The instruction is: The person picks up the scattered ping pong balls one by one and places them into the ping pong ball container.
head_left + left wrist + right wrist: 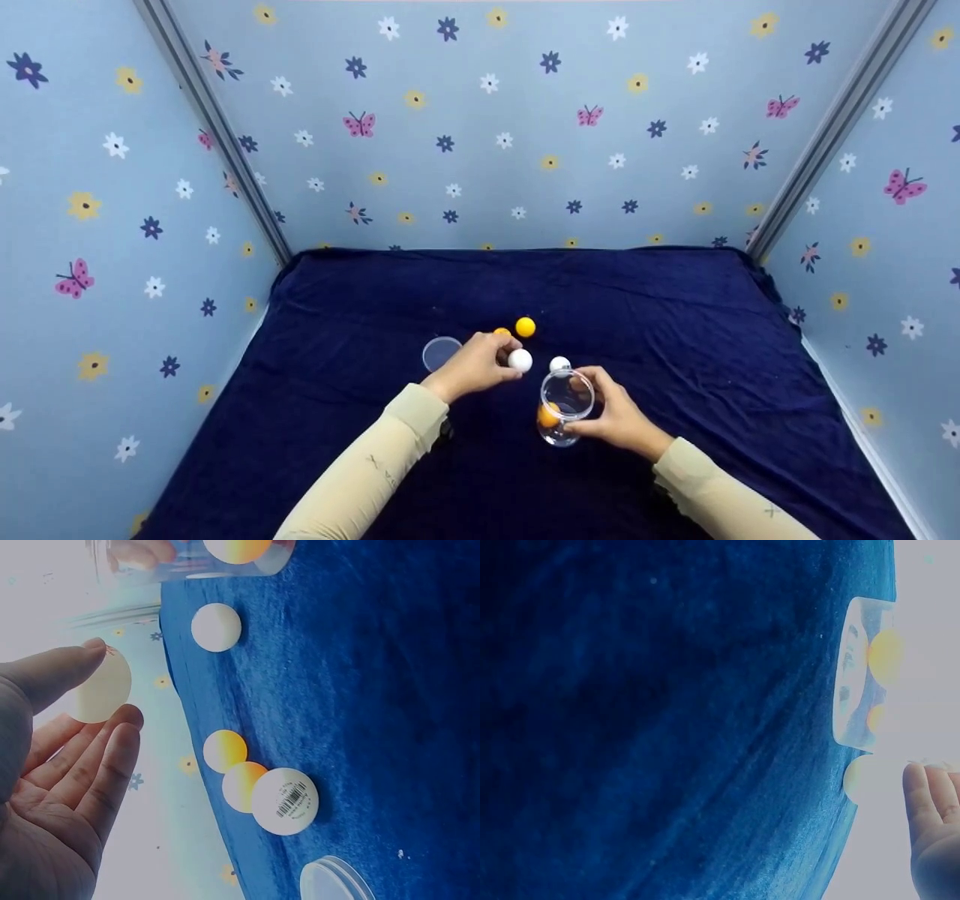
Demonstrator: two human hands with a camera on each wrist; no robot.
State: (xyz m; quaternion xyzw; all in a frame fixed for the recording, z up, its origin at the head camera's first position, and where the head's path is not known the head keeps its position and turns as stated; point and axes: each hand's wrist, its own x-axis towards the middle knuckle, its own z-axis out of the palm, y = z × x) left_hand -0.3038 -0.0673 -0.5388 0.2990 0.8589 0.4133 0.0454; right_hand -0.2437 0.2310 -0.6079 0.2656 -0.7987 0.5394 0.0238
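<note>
My left hand pinches a white table tennis ball between thumb and fingers, left of a clear plastic jar. The jar stands with its open mouth up, and an orange ball shows inside it. My right hand grips the jar's right side with thumb and fingers. Just behind the jar lies another white ball. In the left wrist view, a white ball with a barcode sits close to two orange balls on the cloth; my left hand hides it in the head view.
A round clear lid lies on the cloth left of my left hand. Dark blue cloth covers the table. Flower-patterned walls enclose the back and both sides.
</note>
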